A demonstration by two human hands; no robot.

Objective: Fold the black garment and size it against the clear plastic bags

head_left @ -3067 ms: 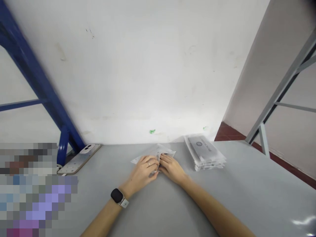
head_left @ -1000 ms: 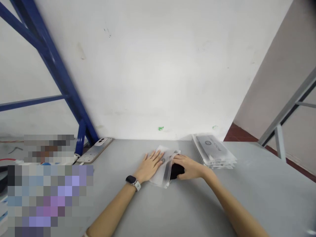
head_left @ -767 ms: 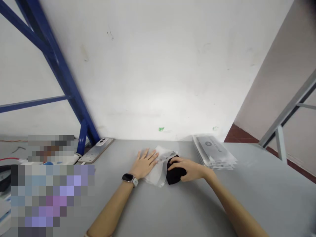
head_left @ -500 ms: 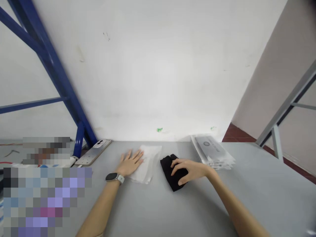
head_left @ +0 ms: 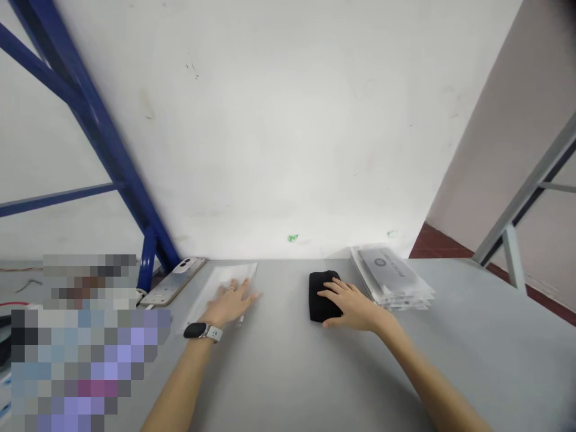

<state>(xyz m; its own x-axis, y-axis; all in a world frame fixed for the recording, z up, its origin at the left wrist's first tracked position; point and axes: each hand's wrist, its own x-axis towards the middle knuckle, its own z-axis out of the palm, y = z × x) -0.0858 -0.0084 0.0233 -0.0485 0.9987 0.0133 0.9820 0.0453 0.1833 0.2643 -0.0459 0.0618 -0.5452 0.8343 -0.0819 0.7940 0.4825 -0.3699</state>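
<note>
Since the earlier frame, the flat, translucent white plastic bag [head_left: 212, 288] has slid left, well apart from the folded rectangular black fabric bundle [head_left: 318, 298] on the grey surface [head_left: 279, 366]. We see the left hand [head_left: 228, 306] over the bag and the right hand [head_left: 353, 306] on the bundle, both with fingers apart.

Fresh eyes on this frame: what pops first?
The black item under the right hand's fingers, stark against the grey tabletop. Next, the pale translucent bag beneath the left hand, then the stack of printed bags right of the black item, by the wall.
</note>
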